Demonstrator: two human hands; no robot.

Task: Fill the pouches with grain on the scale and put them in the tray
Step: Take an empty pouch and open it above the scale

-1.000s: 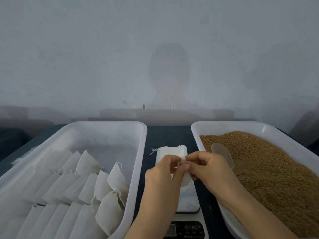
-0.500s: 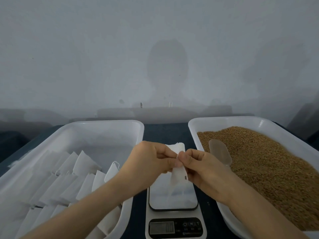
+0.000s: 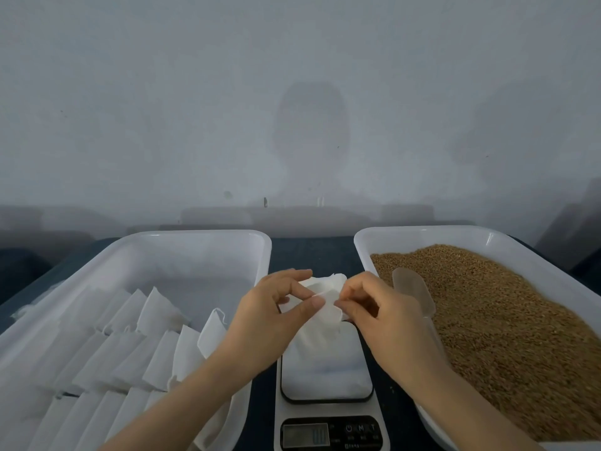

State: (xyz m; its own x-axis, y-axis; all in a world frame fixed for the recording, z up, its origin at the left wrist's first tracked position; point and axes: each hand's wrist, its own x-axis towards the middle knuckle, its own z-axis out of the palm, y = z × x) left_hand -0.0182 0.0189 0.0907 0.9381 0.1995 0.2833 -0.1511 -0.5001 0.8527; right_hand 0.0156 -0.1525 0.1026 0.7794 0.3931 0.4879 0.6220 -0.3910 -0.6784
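Note:
A white fabric pouch [image 3: 325, 299] hangs over the scale [image 3: 327, 379] in the middle. My left hand [image 3: 270, 320] pinches its top edge from the left with thumb and fingers. My right hand [image 3: 387, 317] pinches the same edge from the right, and the mouth of the pouch is spread a little between them. The lower part of the pouch rests on the scale's white platform. To the right stands a white tray [image 3: 422, 234] heaped with brown grain [image 3: 507, 320]. A translucent scoop [image 3: 413, 292] lies in the grain close to my right hand.
A white tray [image 3: 201, 236] on the left holds several flat white pouches [image 3: 130, 349] in rows. The scale's dark display panel [image 3: 328, 432] faces me at the bottom. A dark table surface [image 3: 312, 252] shows between the trays. A grey wall rises behind.
Both hands have lifted the pouch off the scale platform and drawn slightly apart, so its mouth is now spread wider. The view has shifted down a little.

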